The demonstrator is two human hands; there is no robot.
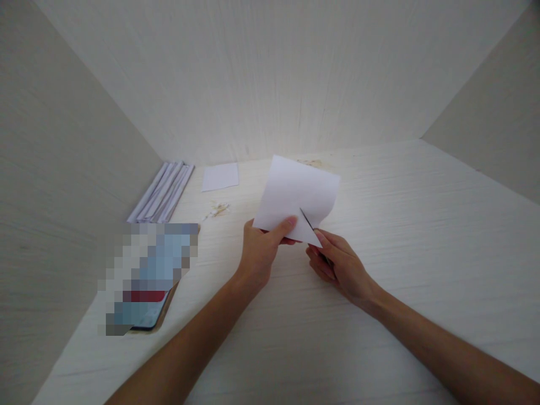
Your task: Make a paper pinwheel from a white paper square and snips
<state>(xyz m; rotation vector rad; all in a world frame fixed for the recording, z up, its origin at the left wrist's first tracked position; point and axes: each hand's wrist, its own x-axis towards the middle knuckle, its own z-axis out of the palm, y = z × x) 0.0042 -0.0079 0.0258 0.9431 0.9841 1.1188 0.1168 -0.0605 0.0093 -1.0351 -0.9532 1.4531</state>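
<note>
a plain white sheet of paper (295, 188), roughly four-sided, is held up at a tilt, its right edge curling and its lower right corner tapering to a sharp point. across that lower right part lies the slim dark blade of a pair of scissors (307, 219), tip aimed up and left; the handles are mostly hidden.

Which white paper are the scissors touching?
The sheet held up in the left hand; the scissors reach across it. The loose square and the folded papers lie apart on the table.
</note>
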